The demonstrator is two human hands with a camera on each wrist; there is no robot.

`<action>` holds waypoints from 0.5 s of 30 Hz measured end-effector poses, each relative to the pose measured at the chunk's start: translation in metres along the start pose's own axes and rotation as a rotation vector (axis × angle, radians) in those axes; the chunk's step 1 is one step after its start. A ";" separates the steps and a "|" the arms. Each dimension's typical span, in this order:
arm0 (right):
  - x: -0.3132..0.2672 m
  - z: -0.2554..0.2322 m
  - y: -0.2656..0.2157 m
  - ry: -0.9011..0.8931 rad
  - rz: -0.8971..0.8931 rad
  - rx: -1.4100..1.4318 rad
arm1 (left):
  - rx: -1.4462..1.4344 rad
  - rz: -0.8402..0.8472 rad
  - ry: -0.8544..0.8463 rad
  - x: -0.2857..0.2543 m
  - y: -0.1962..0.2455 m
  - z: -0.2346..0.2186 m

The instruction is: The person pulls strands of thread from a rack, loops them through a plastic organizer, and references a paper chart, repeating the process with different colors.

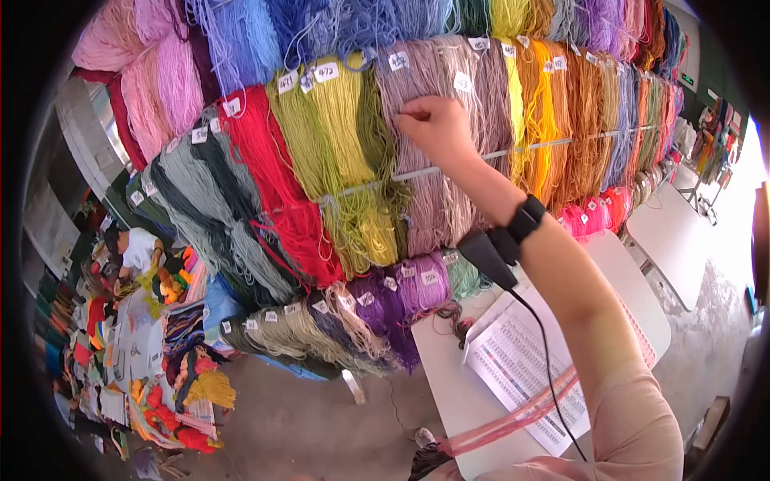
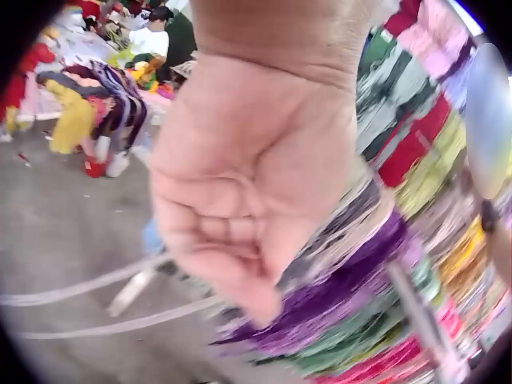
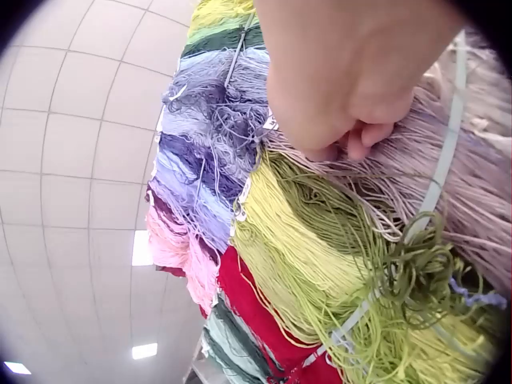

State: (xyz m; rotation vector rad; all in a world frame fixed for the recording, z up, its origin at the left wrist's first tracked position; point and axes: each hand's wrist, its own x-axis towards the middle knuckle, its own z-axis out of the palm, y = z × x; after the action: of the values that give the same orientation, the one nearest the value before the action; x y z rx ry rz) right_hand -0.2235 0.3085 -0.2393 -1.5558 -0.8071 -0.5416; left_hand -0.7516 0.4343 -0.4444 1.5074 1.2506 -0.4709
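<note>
My right hand (image 1: 441,132) is at the upper part of a mauve-grey yarn hank (image 1: 417,192) on the rack, below a paper number tag. In the right wrist view, the curled fingers of the right hand (image 3: 344,88) pinch strands of the mauve yarn (image 3: 408,160), beside olive and yellow-green hanks (image 3: 304,232). The left wrist view has my left hand (image 2: 248,176) palm up, fingers curled round thin pale strands (image 2: 120,324) that trail off to the left. The head view does not show the left hand.
Tagged hanks in many colours hang in tiers. Below the rack stands a white table (image 1: 449,385) with printed sheets (image 1: 521,369) and pink strands (image 1: 513,413) across it. A black cable (image 1: 549,361) hangs along my right arm. A person (image 1: 140,248) is among yarn piles at left.
</note>
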 end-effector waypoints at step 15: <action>0.000 -0.043 -0.019 -0.518 0.477 0.979 | -0.834 1.217 -0.777 -0.073 0.357 0.038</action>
State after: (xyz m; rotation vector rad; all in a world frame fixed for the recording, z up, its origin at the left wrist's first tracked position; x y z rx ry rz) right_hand -0.2329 0.2665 -0.2208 -0.8868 -0.8494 0.5795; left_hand -0.4543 0.4112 -0.2315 0.9221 -0.2093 0.2750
